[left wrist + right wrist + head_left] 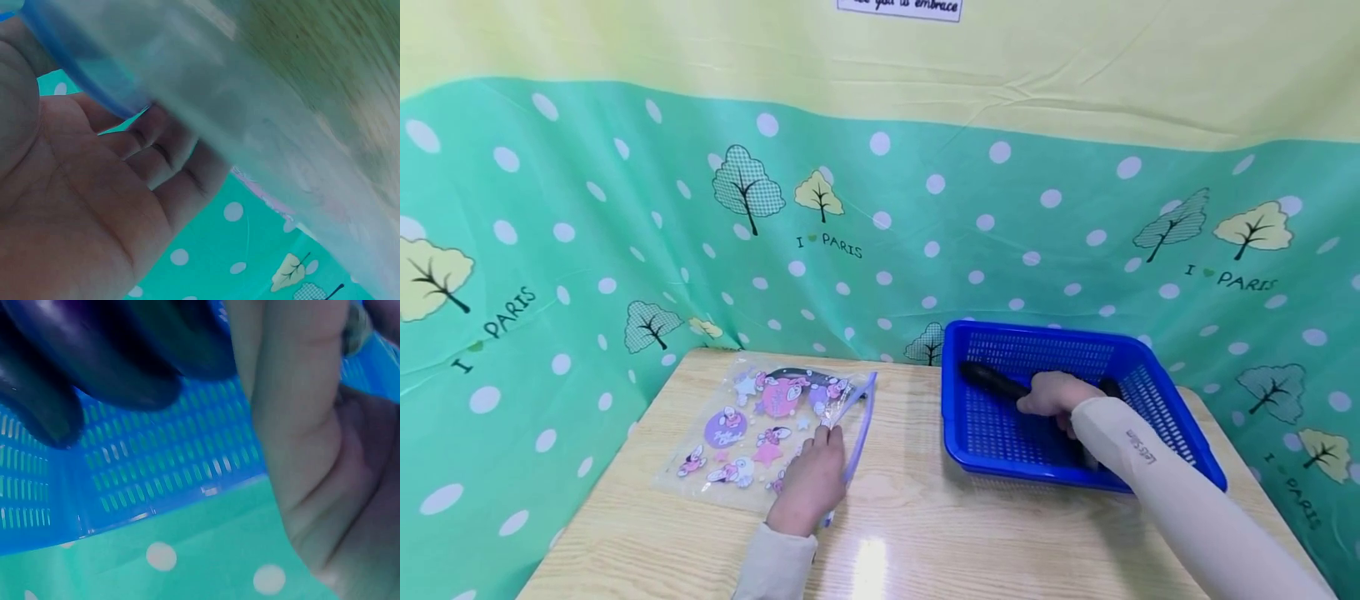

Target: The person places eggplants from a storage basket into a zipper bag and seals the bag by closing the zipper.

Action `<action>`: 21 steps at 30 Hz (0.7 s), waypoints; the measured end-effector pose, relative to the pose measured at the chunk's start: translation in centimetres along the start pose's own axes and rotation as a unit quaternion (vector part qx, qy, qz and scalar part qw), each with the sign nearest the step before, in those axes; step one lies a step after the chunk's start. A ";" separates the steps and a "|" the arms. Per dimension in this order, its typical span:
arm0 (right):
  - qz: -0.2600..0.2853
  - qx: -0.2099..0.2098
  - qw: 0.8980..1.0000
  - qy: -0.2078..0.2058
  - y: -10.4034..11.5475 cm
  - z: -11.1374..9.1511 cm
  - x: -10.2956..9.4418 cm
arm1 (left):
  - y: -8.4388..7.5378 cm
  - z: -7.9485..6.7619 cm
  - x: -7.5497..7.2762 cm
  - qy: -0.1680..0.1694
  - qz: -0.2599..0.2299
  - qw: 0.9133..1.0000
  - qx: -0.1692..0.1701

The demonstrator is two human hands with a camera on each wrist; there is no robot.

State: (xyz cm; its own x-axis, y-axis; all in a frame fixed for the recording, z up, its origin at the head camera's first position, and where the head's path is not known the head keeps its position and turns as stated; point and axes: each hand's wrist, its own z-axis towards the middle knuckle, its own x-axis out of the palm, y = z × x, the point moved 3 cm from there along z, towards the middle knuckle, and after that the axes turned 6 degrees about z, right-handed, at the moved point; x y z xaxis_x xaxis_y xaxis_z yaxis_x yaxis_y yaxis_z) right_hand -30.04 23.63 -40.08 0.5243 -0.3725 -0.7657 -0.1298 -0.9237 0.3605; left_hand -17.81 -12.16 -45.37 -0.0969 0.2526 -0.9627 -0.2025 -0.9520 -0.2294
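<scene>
On the left of the table lies a clear zip bag [727, 429] printed with pink and purple cartoon figures. A dark, long eggplant [805, 374] shows through its far part. My left hand [814, 477] holds the bag near its purple zip edge [863, 425]; in the left wrist view its fingers curl at the bag's blue-looking rim [87, 84]. My right hand [1057, 396] reaches into a blue basket [992, 467] and grips an eggplant [988, 379]. Several glossy dark eggplants [106, 359] lie beside this hand in the right wrist view.
The basket has slotted walls and stands on the right of the wooden table [910, 517]. A green and yellow curtain [880, 250] with white dots and printed trees hangs behind and at both sides.
</scene>
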 end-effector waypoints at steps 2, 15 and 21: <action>0.022 -0.014 0.999 -0.020 0.1 -0.3 -0.8 | 0.1 -0.1 -0.1 -0.013 -0.003 1.000 0.004; 0.180 -0.124 0.972 -0.090 1.8 -0.1 -2.4 | 0.7 -0.1 -0.6 -0.074 0.000 0.997 0.017; 0.177 -0.097 0.976 -0.075 1.8 0.4 -2.5 | 0.8 -0.1 -0.5 -0.075 -0.001 0.997 0.016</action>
State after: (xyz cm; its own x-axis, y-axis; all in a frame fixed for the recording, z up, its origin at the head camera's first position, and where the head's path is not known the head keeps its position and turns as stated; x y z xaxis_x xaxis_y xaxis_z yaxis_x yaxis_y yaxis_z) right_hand -31.88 22.89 -37.77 0.3445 -0.6885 -0.6382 -0.1112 -0.7050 0.7005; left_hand -17.79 -13.10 -45.13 -0.2412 0.2794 -0.9294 -0.2333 -0.9463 -0.2239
